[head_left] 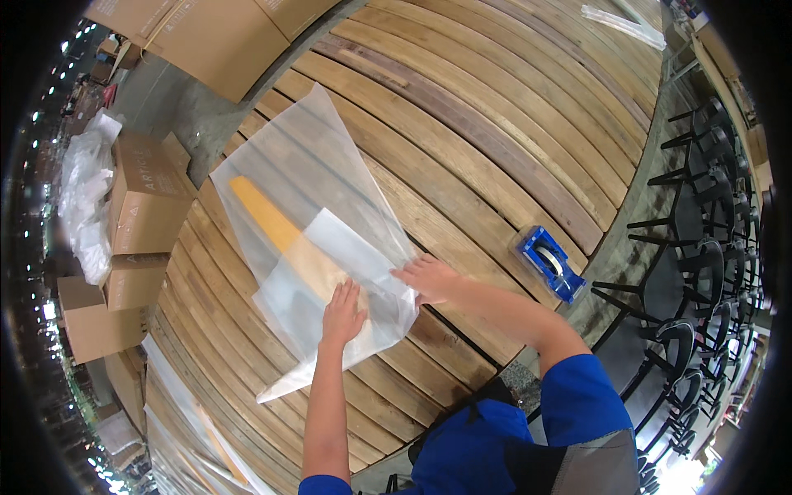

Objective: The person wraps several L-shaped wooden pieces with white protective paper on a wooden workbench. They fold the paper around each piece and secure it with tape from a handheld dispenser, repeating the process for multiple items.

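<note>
A translucent white wrapping sheet (305, 136) is spread on the slatted wooden table. On it lies a long, tapered, honey-coloured piece (266, 216), perhaps wood. Its far end is bare of the folded layers, while the nearer part shows pale through the sheet folded over it. My left hand (344, 315) rests on that covered part, fingers stretched out and close to flat. At the sheet's right edge, my right hand (429, 279) presses on the fold with its fingers extended; its thumb side is partly hidden.
A blue tape dispenser (551, 262) stands near the table's right edge. Cardboard boxes (153, 194) and crumpled clear plastic (87, 194) are at the left. Black chairs (685, 214) line the right side. More plastic-covered pieces (202, 437) lie lower left, and white strips (623, 26) far right.
</note>
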`<state>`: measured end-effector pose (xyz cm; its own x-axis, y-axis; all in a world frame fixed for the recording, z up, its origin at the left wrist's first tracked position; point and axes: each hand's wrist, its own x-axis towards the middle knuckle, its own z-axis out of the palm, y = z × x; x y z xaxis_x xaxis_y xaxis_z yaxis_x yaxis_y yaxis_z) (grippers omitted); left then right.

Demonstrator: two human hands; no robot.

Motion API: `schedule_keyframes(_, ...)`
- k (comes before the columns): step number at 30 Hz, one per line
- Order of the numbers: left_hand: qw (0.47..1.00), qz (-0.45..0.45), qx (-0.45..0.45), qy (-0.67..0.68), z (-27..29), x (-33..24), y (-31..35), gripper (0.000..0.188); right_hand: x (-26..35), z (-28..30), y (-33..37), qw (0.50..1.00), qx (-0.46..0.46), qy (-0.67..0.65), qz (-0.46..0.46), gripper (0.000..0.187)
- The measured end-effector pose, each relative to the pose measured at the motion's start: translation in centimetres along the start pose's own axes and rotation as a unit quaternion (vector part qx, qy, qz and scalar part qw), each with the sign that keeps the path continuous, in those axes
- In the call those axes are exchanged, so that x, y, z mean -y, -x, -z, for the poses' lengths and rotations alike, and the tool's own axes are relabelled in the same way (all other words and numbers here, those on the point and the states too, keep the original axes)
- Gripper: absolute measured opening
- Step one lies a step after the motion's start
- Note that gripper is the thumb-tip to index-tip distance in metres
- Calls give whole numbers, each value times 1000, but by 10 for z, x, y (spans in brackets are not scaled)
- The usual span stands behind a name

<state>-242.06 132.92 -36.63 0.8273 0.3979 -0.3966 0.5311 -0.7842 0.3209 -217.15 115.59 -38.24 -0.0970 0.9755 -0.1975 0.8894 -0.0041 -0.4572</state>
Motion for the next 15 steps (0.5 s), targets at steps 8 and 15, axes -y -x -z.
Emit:
schedule_keyframes(8,998,13,-15,-61,14,-15,-18,65,-50,5,94,991,45,-8,-123,52)
schedule_keyframes(15,990,12,-28,-140,19,-14,-61,64,29,-26,101,738,-242,-493,-392,54)
